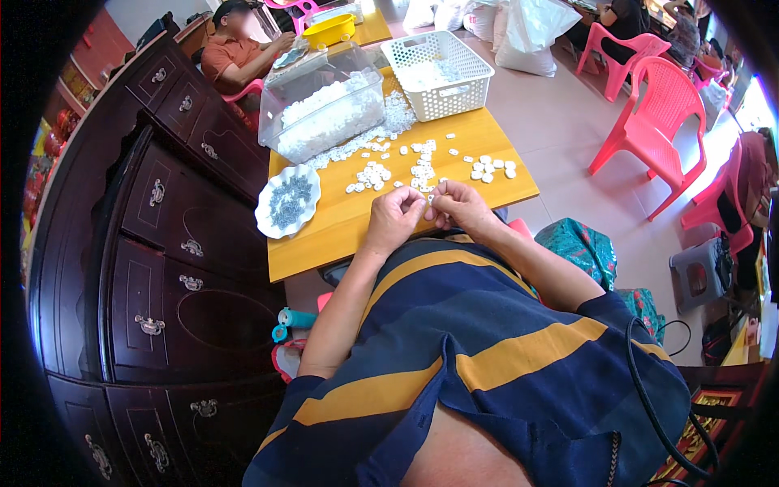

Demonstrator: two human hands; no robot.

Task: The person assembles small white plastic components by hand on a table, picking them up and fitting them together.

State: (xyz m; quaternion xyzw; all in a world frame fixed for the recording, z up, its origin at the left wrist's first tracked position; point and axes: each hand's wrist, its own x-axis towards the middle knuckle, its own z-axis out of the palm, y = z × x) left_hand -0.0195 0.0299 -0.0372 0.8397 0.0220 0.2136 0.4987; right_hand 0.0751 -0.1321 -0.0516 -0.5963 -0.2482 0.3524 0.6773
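Close together at the table's near edge, both my hands are in a pinch. My right hand (462,209) grips a small white plastic piece (431,198) between thumb and fingertips. Beside it, my left hand (395,216) has thumb and forefinger pressed together; what lies between them is too small to make out. Just beyond my fingers is a column of small white plastic pieces with holes (423,169). A loose pile of similar pieces (373,174) lies to the left, and rounder white pieces (487,168) lie to the right.
A scalloped white plate (264,213) of small grey metallic parts sits on the wooden table (324,247). Behind are a clear bin (284,105) of white pieces and a white basket (454,103). A dark cabinet (174,219) flanks the left. Another person sits beyond; pink chairs (661,122) stand right.
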